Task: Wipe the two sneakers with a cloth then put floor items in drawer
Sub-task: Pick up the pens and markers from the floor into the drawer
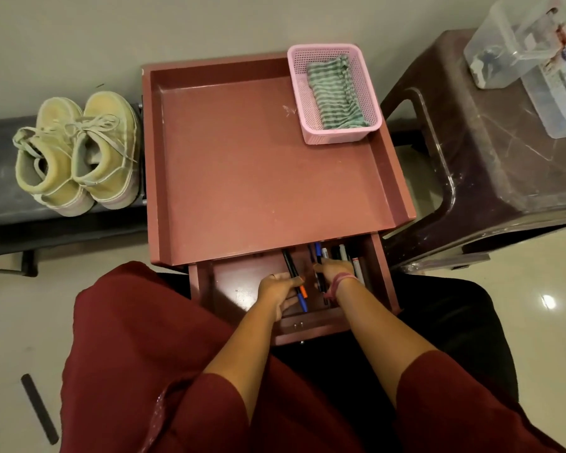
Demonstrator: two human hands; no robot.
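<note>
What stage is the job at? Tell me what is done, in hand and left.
Done, apparently: the sneakers stand paired on the bench and the striped cloth lies in the pink basket. In hand: both hands, left and right, hold pens inside the open drawer. Left: a dark stick on the floor, then closing the drawer.

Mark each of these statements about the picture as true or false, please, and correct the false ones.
1. The drawer is open. True.
2. The cloth lies in the pink basket. True.
3. The sneakers stand inside the drawer. False: they stand on a dark bench left of the cabinet.
4. The left hand holds pens. True.
5. The right hand rests on the basket. False: it is in the drawer, on pens.
6. The basket sits on the stool. False: it sits on the cabinet top.
</note>
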